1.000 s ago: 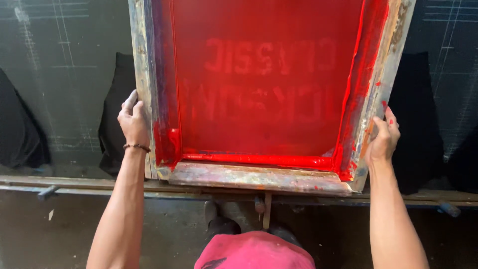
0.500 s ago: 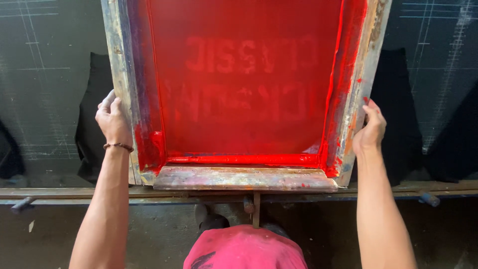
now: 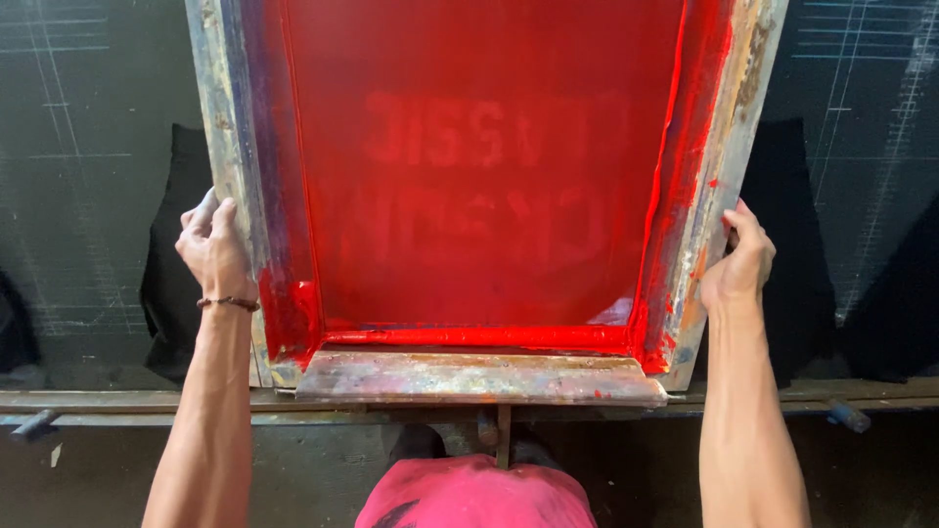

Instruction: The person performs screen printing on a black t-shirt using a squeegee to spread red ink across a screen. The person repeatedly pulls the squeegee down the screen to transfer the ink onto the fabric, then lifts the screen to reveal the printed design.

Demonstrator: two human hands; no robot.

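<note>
A large screen-printing frame (image 3: pixel 469 376) with worn, paint-stained wooden sides fills the middle of the view. Its mesh (image 3: pixel 479 176) is coated in wet red ink, with faint mirrored lettering showing through. A thick line of red ink pools along the near inner edge. My left hand (image 3: pixel 213 249) grips the frame's left side; a thin bracelet circles that wrist. My right hand (image 3: pixel 738 264) grips the right side. A black garment (image 3: pixel 171 284) lies under the frame, sticking out on both sides.
The frame lies over a dark printing table (image 3: pixel 68 176) marked with pale grid lines. A metal rail (image 3: pixel 117 403) runs along the table's near edge. Below it are a concrete floor and my pink-red clothing (image 3: pixel 479 494).
The frame has shifted left in view and looks nearer and larger. Both hands keep their grip on its sides.
</note>
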